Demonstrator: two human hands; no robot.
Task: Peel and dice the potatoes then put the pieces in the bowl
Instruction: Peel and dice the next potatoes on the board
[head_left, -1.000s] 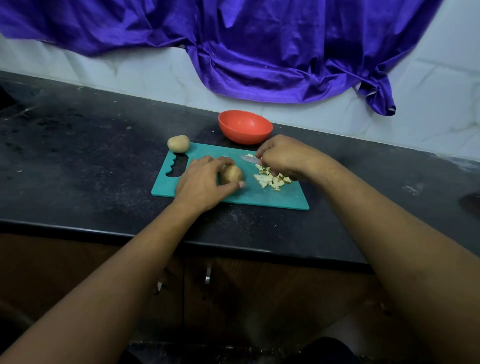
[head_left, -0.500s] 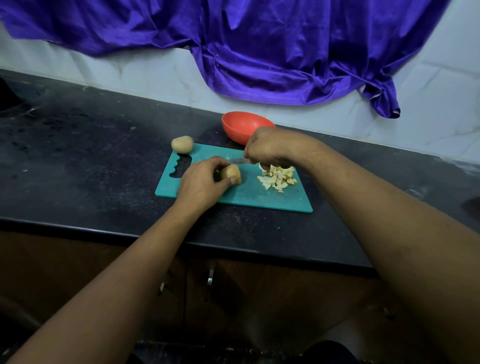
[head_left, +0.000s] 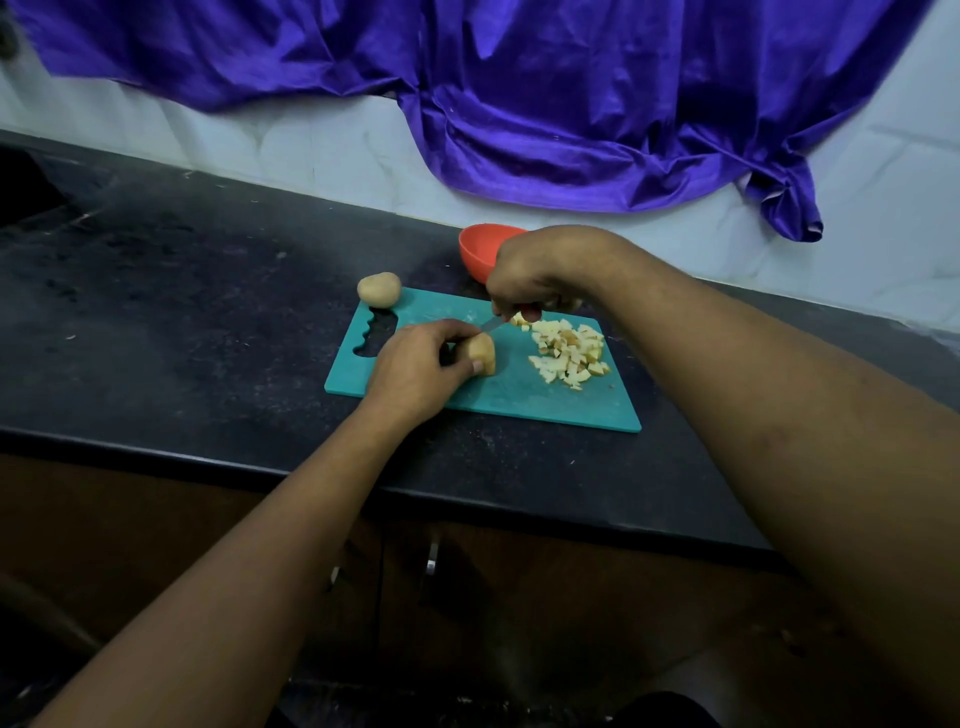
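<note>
**Potato dicing station: items on the tabletop**

1. Cutting board (head_left: 493, 400): teal plastic with a wavy handle cut-out at its left end. It lies flat on the black tabletop (head_left: 208, 322), near the front edge.
2. Potato in hand (head_left: 483, 353): a partly cut piece with its pale flat face turned right, resting on the middle of the board.
3. Left hand (head_left: 415, 369): its grip is closed on that potato, fingers curled over the top and thumb against the near side.
4. Knife (head_left: 492, 325): a short blade pointing left and down, with its tip just behind the held potato. Whether it touches cannot be told.
5. Right hand (head_left: 535, 275): its grip is wrapped round the knife handle, which is mostly hidden inside the fist.
6. Diced pieces (head_left: 569, 356): a loose pile of small pale cubes on the right half of the board, just below the right hand.
7. Whole potato (head_left: 379, 287): uncut, at the board's far left corner beside the cut-out.
8. Bowl (head_left: 480, 254): orange, on the tabletop just behind the board and partly covered by the right hand. Its inside is not visible.
9. Purple cloth (head_left: 571, 93): draped in folds over the white wall (head_left: 311, 150) behind the tabletop.
10. Cabinet doors (head_left: 431, 564): dark, with metal handles, below the tabletop edge.
</note>
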